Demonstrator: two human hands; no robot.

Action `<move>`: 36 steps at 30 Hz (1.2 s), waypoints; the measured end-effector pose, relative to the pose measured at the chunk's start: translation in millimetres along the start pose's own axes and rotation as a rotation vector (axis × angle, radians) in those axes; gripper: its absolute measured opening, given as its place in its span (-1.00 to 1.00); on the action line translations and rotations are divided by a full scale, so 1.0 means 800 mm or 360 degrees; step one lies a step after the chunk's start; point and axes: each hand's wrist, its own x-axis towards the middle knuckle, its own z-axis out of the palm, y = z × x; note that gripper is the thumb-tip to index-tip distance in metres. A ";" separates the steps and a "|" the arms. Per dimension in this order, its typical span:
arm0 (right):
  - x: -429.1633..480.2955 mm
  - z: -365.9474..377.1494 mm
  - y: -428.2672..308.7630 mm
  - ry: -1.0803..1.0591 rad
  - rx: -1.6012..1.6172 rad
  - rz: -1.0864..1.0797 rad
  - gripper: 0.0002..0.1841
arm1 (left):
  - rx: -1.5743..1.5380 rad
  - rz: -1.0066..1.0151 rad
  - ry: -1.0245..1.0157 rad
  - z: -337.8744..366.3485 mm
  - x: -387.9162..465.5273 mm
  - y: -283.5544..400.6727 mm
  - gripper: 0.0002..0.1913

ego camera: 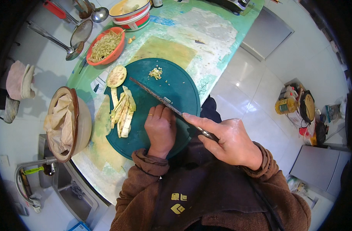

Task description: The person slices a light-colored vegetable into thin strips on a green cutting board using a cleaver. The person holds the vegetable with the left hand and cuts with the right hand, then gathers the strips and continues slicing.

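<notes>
My right hand (232, 141) grips the handle of a kitchen knife (153, 93), its index finger stretched along the top of the blade. The blade runs edge-down across a round dark green cutting board (181, 78). Close against the knife's near side rests my left hand (161, 127), fingers curled down on the board; whatever lies beneath them is hidden. Small pale slices (168, 100) lie just past the blade. Farther back is a little heap of chopped pale bits, perhaps garlic (155, 73). Eggplant strips (124, 112) and a round eggplant slice (116, 76) lie on the left side.
An orange bowl of shredded vegetable (106, 47) and stacked tubs (131, 17) stand at the back. To the left is a brown-rimmed crock (83, 115) with cloth in it, above the sink (75, 199). Ladles (75, 50) hang on the wall.
</notes>
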 end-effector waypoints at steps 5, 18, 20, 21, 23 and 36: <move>0.001 0.000 0.003 -0.0013 0.0010 0.0032 -0.26 | -0.0045 -0.0008 0.0061 0.001 0.001 -0.001 -0.80; 0.014 0.020 0.007 -0.0076 0.0099 0.0085 -0.24 | -0.0142 -0.0021 0.0095 -0.001 0.002 0.000 -0.83; 0.014 0.020 0.006 -0.0072 0.0119 0.0102 -0.25 | -0.0129 -0.0019 0.0093 -0.001 0.001 -0.001 -0.82; 0.014 0.021 0.006 -0.0078 0.0116 0.0124 -0.25 | -0.0122 -0.0024 0.0103 0.000 0.001 -0.001 -0.82; 0.013 0.020 0.006 -0.0081 0.0119 0.0119 -0.26 | -0.0114 -0.0007 0.0115 0.001 0.000 -0.002 -0.82; 0.002 0.013 0.002 0.0026 0.0281 0.0078 -0.34 | -0.0050 0.0033 0.0090 0.003 0.000 -0.004 -0.84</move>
